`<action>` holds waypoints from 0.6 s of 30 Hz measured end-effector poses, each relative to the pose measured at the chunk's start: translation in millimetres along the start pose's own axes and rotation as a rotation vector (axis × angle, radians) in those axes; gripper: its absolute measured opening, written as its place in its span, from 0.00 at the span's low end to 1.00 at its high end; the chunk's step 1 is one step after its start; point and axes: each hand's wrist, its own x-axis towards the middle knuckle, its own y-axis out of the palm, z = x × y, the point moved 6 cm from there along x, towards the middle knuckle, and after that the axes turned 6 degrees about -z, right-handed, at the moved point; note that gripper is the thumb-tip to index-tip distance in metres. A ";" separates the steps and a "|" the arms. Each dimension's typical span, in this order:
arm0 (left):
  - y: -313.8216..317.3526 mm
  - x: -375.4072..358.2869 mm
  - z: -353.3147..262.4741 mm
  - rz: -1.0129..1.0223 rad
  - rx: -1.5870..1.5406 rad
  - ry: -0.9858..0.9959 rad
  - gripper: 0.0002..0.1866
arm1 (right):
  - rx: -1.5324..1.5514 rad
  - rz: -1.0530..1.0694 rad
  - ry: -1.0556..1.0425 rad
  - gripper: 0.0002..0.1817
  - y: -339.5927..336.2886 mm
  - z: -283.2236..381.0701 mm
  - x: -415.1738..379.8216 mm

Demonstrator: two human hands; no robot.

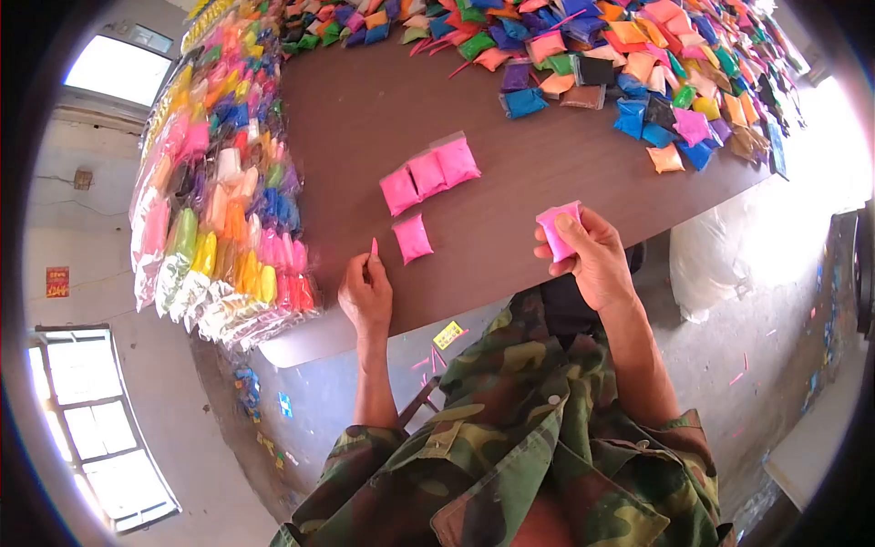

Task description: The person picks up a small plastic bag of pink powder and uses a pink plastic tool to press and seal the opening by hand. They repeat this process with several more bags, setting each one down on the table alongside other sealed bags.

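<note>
A pink packet is pinched between the thumb and fingers of the right hand, over the near edge of the desk. By the left hand, well apart from it, a thin pink strip is gripped between thumb and forefinger, its tip showing past them. A loose packet is laid flat between the hands, just right of the strip; it is more nearly reached by the left hand. Its long axis is pointed away from the body, the far end angled slightly left. Beyond it, three packets are lined up. No brand can be read on these packets; the wall's red sign is too small to be deciphered.
</note>
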 end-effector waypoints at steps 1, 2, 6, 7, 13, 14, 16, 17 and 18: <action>0.3 -0.4 1.6 0.007 -0.004 -0.018 0.05 | 0.005 0.001 -0.007 0.19 0.4 -3.3 -0.5; 0.1 -0.1 2.3 0.002 -0.005 -0.013 0.05 | 0.010 0.001 -0.016 0.18 1.0 -5.8 -0.9; -0.7 -0.8 0.8 -0.006 -0.018 -0.008 0.05 | 0.003 0.011 -0.095 0.17 3.2 -15.6 -3.0; -0.3 -0.9 -0.1 -0.006 -0.025 -0.012 0.05 | 0.010 -0.004 -0.093 0.17 3.7 -18.1 -4.0; -1.3 0.6 -0.4 -0.043 -0.033 0.045 0.05 | 0.034 0.049 0.016 0.19 12.0 -22.8 -13.5; -3.0 0.3 2.5 -0.057 -0.054 0.012 0.05 | 0.063 0.070 0.018 0.20 14.1 -22.2 -15.8; -7.9 -1.8 9.0 -0.086 -0.094 -0.055 0.05 | 0.120 0.115 0.023 0.22 17.8 -22.4 -19.8; -11.6 -3.2 10.7 -0.103 -0.113 -0.091 0.05 | 0.104 0.131 0.010 0.22 17.7 -24.1 -20.8; -16.5 -4.2 10.9 -0.118 -0.133 -0.126 0.06 | 0.090 0.146 -0.003 0.22 16.7 -27.0 -21.7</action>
